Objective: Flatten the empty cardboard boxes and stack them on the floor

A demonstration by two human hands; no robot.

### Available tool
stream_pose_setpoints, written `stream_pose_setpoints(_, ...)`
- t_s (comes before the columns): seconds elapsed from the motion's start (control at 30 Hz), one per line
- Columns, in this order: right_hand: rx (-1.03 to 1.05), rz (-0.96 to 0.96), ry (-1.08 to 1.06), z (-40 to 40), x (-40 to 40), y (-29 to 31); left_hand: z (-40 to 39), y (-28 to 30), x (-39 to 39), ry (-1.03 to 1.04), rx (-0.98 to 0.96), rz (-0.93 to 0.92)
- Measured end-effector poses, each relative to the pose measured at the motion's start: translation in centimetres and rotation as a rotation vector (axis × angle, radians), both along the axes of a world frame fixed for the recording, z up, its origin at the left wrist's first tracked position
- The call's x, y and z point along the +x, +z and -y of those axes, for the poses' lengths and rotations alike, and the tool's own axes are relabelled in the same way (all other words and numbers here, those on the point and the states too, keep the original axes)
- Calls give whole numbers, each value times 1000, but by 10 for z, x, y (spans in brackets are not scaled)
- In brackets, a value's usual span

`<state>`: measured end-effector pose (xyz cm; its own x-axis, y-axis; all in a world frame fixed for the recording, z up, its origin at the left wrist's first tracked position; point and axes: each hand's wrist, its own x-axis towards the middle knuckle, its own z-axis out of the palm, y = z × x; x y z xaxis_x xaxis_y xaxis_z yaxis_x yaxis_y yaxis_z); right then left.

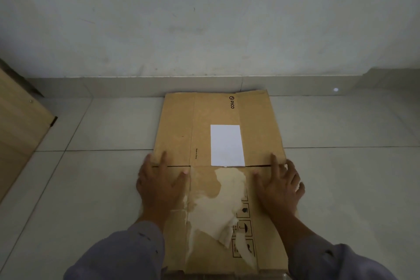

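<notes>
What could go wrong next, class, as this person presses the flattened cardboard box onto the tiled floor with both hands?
1. The flattened box has a slit across it between the left hand and right hand; pressing there might let the flaps spring up.
2. The torn, peeled patch looks weak and could rip further.
3. The tiled floor looks smooth, so the cardboard may slide.

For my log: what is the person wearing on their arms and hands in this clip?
Both arms are covered by long sleeves in a muted grey-blue fabric, the left sleeve and the right sleeve, each ending at the wrist. A few small dark flecks show on the cloth. The left hand and right hand are bare: no gloves, rings or watch visible.
</notes>
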<state>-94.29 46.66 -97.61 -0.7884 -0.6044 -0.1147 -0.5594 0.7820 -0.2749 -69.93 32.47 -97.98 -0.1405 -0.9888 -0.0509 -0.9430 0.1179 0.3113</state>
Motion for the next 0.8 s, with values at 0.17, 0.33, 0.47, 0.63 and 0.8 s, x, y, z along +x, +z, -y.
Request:
stream_pose_setpoints(0.17,116,113,161,9,-16,-3,-5,1,-17,-56,108,140)
stream_pose_setpoints(0.33,179,172,175,25,-30,5,9,9,-23,-62,195,145)
stream_pose_setpoints(0.47,165,51,162,28,-18,23,3,21,-21,-145,112,269)
stream_pose_setpoints(0.63,51,-96,348,11,19,37,-29,25,-6,-503,-78,148)
stream_pose_setpoints(0.8,231,47,406,8,43,29,-38,25,-15,-461,218,278)
